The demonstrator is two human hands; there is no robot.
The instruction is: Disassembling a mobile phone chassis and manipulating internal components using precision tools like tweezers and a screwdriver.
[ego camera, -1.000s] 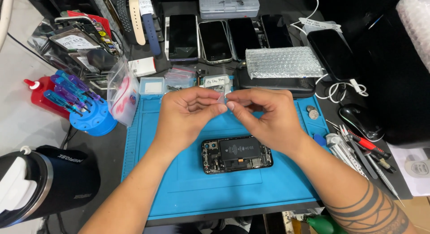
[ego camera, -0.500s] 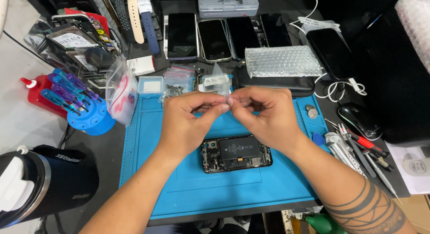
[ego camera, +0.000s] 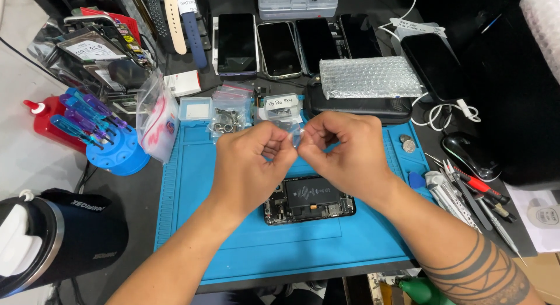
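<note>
Both of my hands meet above the blue work mat (ego camera: 192,182). My left hand (ego camera: 254,162) and my right hand (ego camera: 344,150) pinch a small clear plastic piece (ego camera: 296,136) between their fingertips. Under my wrists lies an opened phone (ego camera: 309,201) with its black battery and inner parts showing. Just beyond my hands lie small clear bags of parts (ego camera: 228,113) and a labelled clear pouch (ego camera: 283,105) at the mat's far edge.
A row of dark phones (ego camera: 279,48) lies at the back, with a bubble-wrap packet (ego camera: 370,76) on a black case. A blue screwdriver stand (ego camera: 108,144) and red bottle (ego camera: 49,121) stand left, a black flask (ego camera: 55,244) near left. Tweezers and tools (ego camera: 466,191) lie right.
My hands have stayed together over the mat, lifting a little toward me while the fingers work the small clear piece. The opened phone has not moved.
</note>
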